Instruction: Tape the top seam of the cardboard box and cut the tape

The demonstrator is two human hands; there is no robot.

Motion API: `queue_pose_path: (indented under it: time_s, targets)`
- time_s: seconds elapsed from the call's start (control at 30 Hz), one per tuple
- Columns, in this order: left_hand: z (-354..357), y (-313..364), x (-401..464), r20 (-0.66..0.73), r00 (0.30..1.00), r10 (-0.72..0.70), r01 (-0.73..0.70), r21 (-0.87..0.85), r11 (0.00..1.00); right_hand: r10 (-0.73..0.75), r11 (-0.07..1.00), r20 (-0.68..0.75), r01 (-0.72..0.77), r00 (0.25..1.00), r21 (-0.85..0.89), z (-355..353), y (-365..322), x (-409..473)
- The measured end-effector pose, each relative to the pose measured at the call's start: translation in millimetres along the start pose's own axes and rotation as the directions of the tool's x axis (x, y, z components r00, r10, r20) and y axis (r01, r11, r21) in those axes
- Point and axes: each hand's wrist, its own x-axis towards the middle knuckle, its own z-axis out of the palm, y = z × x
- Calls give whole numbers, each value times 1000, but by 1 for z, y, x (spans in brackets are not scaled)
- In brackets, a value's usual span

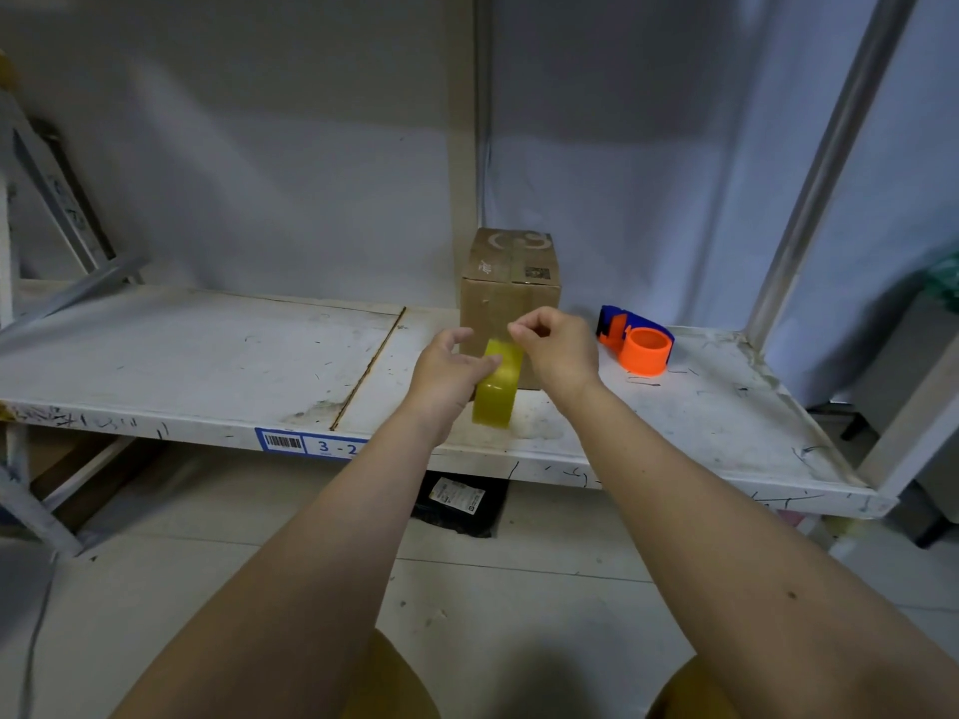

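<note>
A small brown cardboard box [511,282] stands upright on the white shelf [207,355], its top flaps closed. Just in front of it a yellowish roll of clear tape [497,391] is held on edge above the shelf. My left hand [446,373] grips the roll from its left side. My right hand [558,350] hovers at the top of the roll with thumb and forefinger pinched together, seemingly on the tape's loose end, which is too thin to make out. Both hands hide the lower front of the box.
An orange and blue tape dispenser [635,345] lies on the shelf right of the box. A metal upright [830,163] rises at the right corner. A barcode label reading 3-2 [311,444] is on the shelf's front edge. A black parcel [459,503] lies on the floor below.
</note>
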Motion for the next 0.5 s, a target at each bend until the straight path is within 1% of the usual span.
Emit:
queue_pose_path:
  time_s: [0.13, 0.27, 0.37, 0.5]
  targets:
    - [10, 10, 3, 21, 995, -99, 100, -58, 993, -89, 990, -15, 87, 996, -109, -2, -1, -2]
    - [20, 17, 10, -9, 980, -199, 198, -63, 978, -157, 979, -79, 144, 985, -144, -3, 6, -4]
    - [26, 22, 13, -10, 971, -238, 237, -75, 969, -201, 973, -106, 187, 974, -134, -5, 7, -6]
    - [32, 22, 15, -88, 964, -251, 246, -58, 968, -285, 952, -90, 271, 954, -140, -9, 2, -9]
